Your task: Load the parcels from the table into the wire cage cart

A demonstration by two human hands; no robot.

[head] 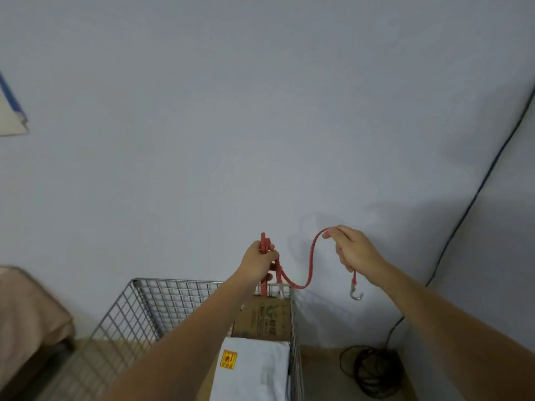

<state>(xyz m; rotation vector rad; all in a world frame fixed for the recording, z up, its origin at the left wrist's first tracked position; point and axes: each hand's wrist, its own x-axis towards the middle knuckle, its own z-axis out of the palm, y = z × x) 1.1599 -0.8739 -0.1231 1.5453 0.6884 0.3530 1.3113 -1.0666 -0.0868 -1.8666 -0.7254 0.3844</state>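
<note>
The wire cage cart [136, 311] stands below me against the pale wall. Inside it lie a brown cardboard box [265, 318] and, nearer to me, a white parcel bag [254, 371] with a yellow and red sticker. My left hand [259, 260] grips a bunched part of a red bungee cord [310, 263] above the cart's far rim. My right hand [351, 248] pinches the same cord further along, and its free end hangs down with a metal hook [355, 293]. The cord sags in a loop between both hands.
A black cable [474, 198] runs down the wall's corner on the right to a coil [372, 371] on the floor beside the cart. A beige piece of furniture [26, 311] sits at the left edge. A blue-edged board [10, 111] hangs upper left.
</note>
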